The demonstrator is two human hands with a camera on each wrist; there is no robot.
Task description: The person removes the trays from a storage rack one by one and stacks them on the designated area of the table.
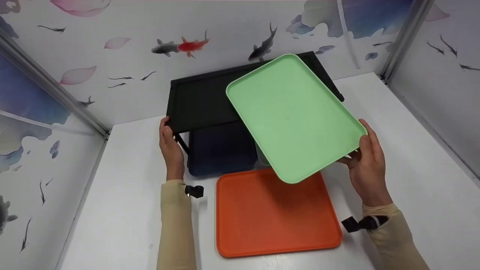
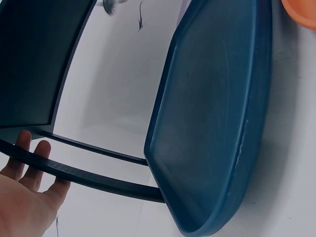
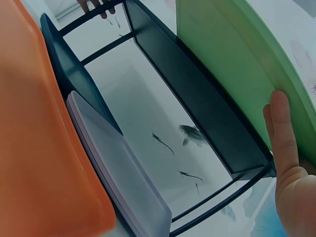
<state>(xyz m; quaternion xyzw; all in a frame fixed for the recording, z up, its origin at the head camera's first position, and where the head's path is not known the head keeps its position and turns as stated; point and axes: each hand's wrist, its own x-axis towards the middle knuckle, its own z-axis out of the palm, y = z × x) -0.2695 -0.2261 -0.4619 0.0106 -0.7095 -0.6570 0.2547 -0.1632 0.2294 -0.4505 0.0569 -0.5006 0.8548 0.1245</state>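
Pinching grn tray w/ R hand, L hand prob. gripping blk rack

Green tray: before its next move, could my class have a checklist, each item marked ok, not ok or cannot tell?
1. Right hand holding the green tray: ok, at one corner.
2. Left hand holding the black rack: ok.
3. Green tray lined up with the rack: not ok, askew.
4. Green tray inside the rack's outline in the head view: not ok, one corner overlaps the orange tray.
5. Green tray touching the rack: cannot tell.
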